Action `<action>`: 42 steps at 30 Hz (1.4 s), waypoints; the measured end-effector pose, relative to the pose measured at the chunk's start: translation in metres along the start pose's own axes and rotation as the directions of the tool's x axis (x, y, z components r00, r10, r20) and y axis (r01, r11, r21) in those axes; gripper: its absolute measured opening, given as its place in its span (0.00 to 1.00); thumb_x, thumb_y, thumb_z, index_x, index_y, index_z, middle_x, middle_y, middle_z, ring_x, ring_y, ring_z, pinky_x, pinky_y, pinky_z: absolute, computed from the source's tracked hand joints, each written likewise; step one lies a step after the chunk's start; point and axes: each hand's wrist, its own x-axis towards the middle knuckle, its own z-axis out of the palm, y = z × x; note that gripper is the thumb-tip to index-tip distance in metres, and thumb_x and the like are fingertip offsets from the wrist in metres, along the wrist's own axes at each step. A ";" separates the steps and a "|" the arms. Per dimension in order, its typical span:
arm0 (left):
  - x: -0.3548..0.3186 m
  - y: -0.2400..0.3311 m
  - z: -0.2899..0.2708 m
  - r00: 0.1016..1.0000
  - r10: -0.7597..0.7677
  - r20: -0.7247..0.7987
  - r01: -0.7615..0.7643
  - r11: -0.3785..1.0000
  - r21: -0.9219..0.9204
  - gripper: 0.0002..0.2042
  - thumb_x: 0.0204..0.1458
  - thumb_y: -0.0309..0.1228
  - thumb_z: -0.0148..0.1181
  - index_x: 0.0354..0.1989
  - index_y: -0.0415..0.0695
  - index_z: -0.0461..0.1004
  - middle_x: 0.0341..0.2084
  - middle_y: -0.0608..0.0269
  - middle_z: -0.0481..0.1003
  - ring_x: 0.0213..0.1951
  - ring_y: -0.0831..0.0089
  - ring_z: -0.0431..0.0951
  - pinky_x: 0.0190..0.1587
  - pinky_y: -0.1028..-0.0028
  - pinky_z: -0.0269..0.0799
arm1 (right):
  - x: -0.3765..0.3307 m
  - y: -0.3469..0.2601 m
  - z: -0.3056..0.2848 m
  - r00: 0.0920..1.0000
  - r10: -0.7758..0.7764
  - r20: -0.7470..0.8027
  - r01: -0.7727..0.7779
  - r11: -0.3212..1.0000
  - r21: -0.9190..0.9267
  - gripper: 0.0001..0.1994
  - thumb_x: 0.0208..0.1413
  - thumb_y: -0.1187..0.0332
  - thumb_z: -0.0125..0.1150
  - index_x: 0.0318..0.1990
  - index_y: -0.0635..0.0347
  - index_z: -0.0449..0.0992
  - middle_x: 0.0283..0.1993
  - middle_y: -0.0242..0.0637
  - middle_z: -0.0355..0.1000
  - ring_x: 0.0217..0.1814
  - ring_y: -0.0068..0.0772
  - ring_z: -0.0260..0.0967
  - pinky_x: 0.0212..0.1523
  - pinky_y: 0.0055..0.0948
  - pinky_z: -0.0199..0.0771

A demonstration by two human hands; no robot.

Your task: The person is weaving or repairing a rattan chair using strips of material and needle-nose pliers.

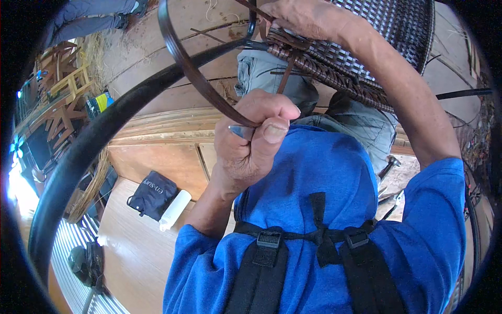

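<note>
My left hand (251, 138) is closed in front of my chest, thumb pressed against the bent forefinger. It grips a flat, glossy brown weaving strip (196, 78), which loops up to the top edge. A pointed metal blade (241, 132) sticks out of the same grip; its handle is hidden by the fingers. My right hand (300, 20) is bent over the corner of a dark brown woven panel (361, 57), its fingers closed around brown strip at the edge. Part of those fingers is hidden. Another narrow strip (286, 73) hangs down from that corner towards my left hand.
A thick black curved tube (112, 112) arcs across the left side to the panel's corner. Lower left, a black pouch (152, 192) and a white bottle (176, 209) lie on a wooden surface (130, 240). Wooden pieces (65, 99) are piled farther left. A person's legs (86, 21) show top left.
</note>
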 end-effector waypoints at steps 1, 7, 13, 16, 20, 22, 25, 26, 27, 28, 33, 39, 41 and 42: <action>0.001 0.000 0.000 1.000 0.000 -0.014 0.000 1.000 -0.001 0.09 0.56 0.31 0.53 0.34 0.37 0.73 0.25 0.62 0.72 0.24 0.76 0.68 0.28 0.78 0.63 | -0.008 -0.016 0.003 0.989 0.146 -0.004 -0.120 0.798 -0.591 0.09 0.53 0.69 0.51 0.35 0.64 0.75 0.20 0.38 0.71 0.23 0.36 0.72 0.27 0.32 0.71; 0.001 -0.002 0.000 0.998 -0.064 -0.011 0.064 0.995 0.076 0.05 0.55 0.25 0.53 0.37 0.38 0.72 0.26 0.63 0.72 0.25 0.78 0.68 0.27 0.78 0.64 | 0.018 -0.023 0.008 0.620 0.768 -0.161 -0.494 0.223 -0.840 0.10 0.53 0.66 0.49 0.36 0.52 0.78 0.24 0.39 0.74 0.27 0.40 0.74 0.28 0.38 0.72; 0.000 -0.003 0.002 0.996 -0.073 -0.049 0.077 0.993 0.085 0.07 0.52 0.21 0.54 0.39 0.39 0.71 0.33 0.59 0.72 0.31 0.73 0.72 0.34 0.77 0.68 | 0.006 -0.031 0.013 0.751 0.651 -0.111 -0.419 0.340 -0.842 0.13 0.54 0.66 0.47 0.40 0.43 0.79 0.31 0.36 0.76 0.36 0.38 0.75 0.39 0.39 0.71; 0.001 -0.005 0.004 0.997 -0.072 -0.027 0.075 0.988 0.136 0.09 0.50 0.19 0.55 0.39 0.39 0.70 0.35 0.57 0.72 0.35 0.70 0.73 0.38 0.76 0.68 | 0.003 -0.041 0.013 0.852 0.522 -0.039 -0.290 0.410 -0.865 0.13 0.55 0.66 0.44 0.40 0.49 0.78 0.30 0.38 0.75 0.33 0.40 0.73 0.36 0.37 0.71; 0.003 -0.007 0.007 0.997 -0.078 0.001 0.077 0.986 0.147 0.11 0.47 0.18 0.56 0.40 0.39 0.70 0.37 0.56 0.72 0.38 0.68 0.73 0.41 0.74 0.68 | 0.013 -0.043 0.009 0.849 0.526 -0.055 -0.149 0.138 -0.979 0.13 0.55 0.63 0.49 0.32 0.62 0.76 0.26 0.45 0.72 0.28 0.42 0.73 0.29 0.33 0.70; 0.003 -0.009 0.008 0.998 -0.070 -0.005 0.071 0.988 0.136 0.11 0.47 0.18 0.56 0.41 0.40 0.70 0.38 0.56 0.72 0.38 0.68 0.73 0.41 0.74 0.68 | 0.017 -0.041 0.006 0.733 0.663 -0.154 -0.489 0.355 -0.796 0.14 0.54 0.61 0.52 0.28 0.63 0.76 0.24 0.47 0.72 0.29 0.44 0.73 0.30 0.37 0.71; 0.003 -0.011 0.010 0.994 -0.087 -0.064 0.092 0.993 0.077 0.12 0.47 0.18 0.57 0.41 0.40 0.70 0.39 0.56 0.71 0.38 0.69 0.73 0.41 0.73 0.68 | 0.020 -0.031 0.009 0.603 0.786 -0.137 -0.553 0.288 -0.782 0.14 0.52 0.60 0.53 0.26 0.62 0.76 0.23 0.48 0.72 0.29 0.46 0.73 0.32 0.39 0.71; 0.001 -0.012 0.010 0.990 -0.110 -0.091 0.118 0.989 0.093 0.12 0.47 0.17 0.56 0.41 0.40 0.71 0.38 0.55 0.72 0.38 0.67 0.73 0.41 0.73 0.69 | 0.017 -0.030 0.012 0.600 0.787 -0.143 -0.560 0.286 -0.778 0.14 0.52 0.60 0.53 0.26 0.62 0.76 0.23 0.48 0.72 0.29 0.46 0.73 0.32 0.39 0.71; 0.002 -0.014 0.008 0.987 -0.124 -0.105 0.133 0.988 0.081 0.12 0.47 0.17 0.56 0.41 0.40 0.71 0.38 0.55 0.72 0.38 0.67 0.73 0.41 0.73 0.69 | 0.014 -0.029 0.015 0.677 0.714 -0.176 -0.525 0.302 -0.796 0.13 0.52 0.61 0.52 0.27 0.60 0.77 0.23 0.45 0.73 0.29 0.45 0.73 0.32 0.38 0.71; 0.003 -0.016 0.003 0.999 -0.009 -0.053 0.026 0.948 0.318 0.11 0.47 0.17 0.55 0.41 0.40 0.71 0.37 0.54 0.72 0.39 0.65 0.74 0.40 0.71 0.70 | 0.011 -0.030 0.019 0.747 0.633 -0.203 -0.487 0.312 -0.816 0.11 0.53 0.62 0.51 0.28 0.57 0.78 0.23 0.43 0.73 0.29 0.43 0.74 0.33 0.36 0.72; 0.013 -0.039 -0.001 0.966 -0.222 -0.136 0.260 0.786 0.560 0.11 0.53 0.22 0.49 0.44 0.39 0.70 0.34 0.50 0.73 0.37 0.56 0.75 0.37 0.63 0.71 | 0.005 -0.047 0.031 0.709 0.658 -0.253 -0.327 -0.010 -0.945 0.11 0.52 0.63 0.48 0.39 0.44 0.77 0.43 0.33 0.71 0.55 0.42 0.62 0.50 0.43 0.62; 0.044 -0.061 0.012 0.950 0.032 -0.310 0.151 0.823 0.547 0.18 0.55 0.23 0.49 0.55 0.43 0.63 0.31 0.55 0.73 0.29 0.60 0.77 0.34 0.65 0.72 | 0.012 -0.070 0.025 0.694 0.703 -0.159 -0.366 0.154 -0.918 0.13 0.51 0.63 0.50 0.43 0.47 0.76 0.50 0.30 0.69 0.62 0.44 0.55 0.57 0.49 0.53; 0.048 -0.060 0.017 0.946 0.031 -0.323 0.161 0.819 0.550 0.17 0.56 0.25 0.49 0.55 0.42 0.63 0.32 0.56 0.74 0.29 0.62 0.78 0.35 0.66 0.73 | 0.011 -0.075 0.025 0.673 0.715 -0.188 -0.331 0.064 -0.942 0.12 0.49 0.64 0.50 0.40 0.51 0.77 0.49 0.32 0.69 0.60 0.42 0.56 0.57 0.49 0.53; 0.051 -0.060 0.018 0.951 -0.027 -0.309 0.178 0.863 0.473 0.17 0.56 0.26 0.50 0.55 0.42 0.63 0.33 0.55 0.74 0.31 0.63 0.78 0.37 0.67 0.72 | 0.010 -0.078 0.025 0.671 0.709 -0.217 -0.340 0.034 -0.940 0.12 0.49 0.65 0.51 0.39 0.53 0.78 0.48 0.33 0.69 0.59 0.41 0.57 0.57 0.48 0.52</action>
